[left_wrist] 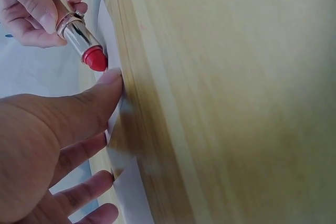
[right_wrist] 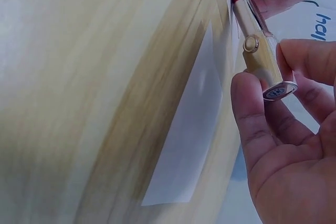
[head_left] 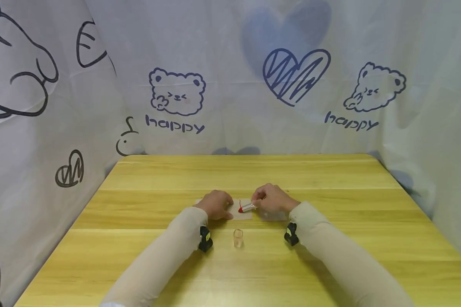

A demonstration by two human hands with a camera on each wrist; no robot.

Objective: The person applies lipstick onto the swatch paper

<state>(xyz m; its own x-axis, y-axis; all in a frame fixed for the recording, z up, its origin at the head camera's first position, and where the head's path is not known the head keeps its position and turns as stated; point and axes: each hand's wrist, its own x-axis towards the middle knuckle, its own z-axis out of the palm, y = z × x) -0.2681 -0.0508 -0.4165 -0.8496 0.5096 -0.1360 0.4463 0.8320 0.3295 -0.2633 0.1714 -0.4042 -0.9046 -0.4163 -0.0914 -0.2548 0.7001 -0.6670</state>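
Note:
My right hand [head_left: 273,199] pinches a gold and silver lipstick [head_left: 249,207] between thumb and fingers. Its red tip [left_wrist: 96,59] points down and left, at the surface of a small white paper [head_left: 243,215] on the table. A short red line [head_left: 240,203] runs up the paper from the tip. My left hand [head_left: 216,204] rests on the left part of this paper, thumb and fingers spread, holding nothing. In the left wrist view its thumb [left_wrist: 89,106] lies close to the lipstick's tip.
Nearer me on the wooden table [head_left: 146,256] stands a small clear cap [head_left: 238,238]. Beneath my right hand lies another paper piece [right_wrist: 186,135]. One more paper [left_wrist: 132,195] shows by the left fingers. White drapes with drawings [head_left: 223,98] enclose the table's back and sides.

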